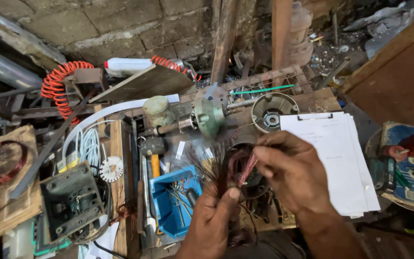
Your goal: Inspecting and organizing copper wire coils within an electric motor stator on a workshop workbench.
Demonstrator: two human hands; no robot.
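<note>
Copper wire bundle, pinched by closed right-hand fingers, left-hand fingers gripping below

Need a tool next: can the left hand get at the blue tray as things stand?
Probably not freely: the left hand grips the copper winding bundle along with the right hand. The blue tray lies right beside it, open on top, so the way looks free once the hand lets go.
</note>
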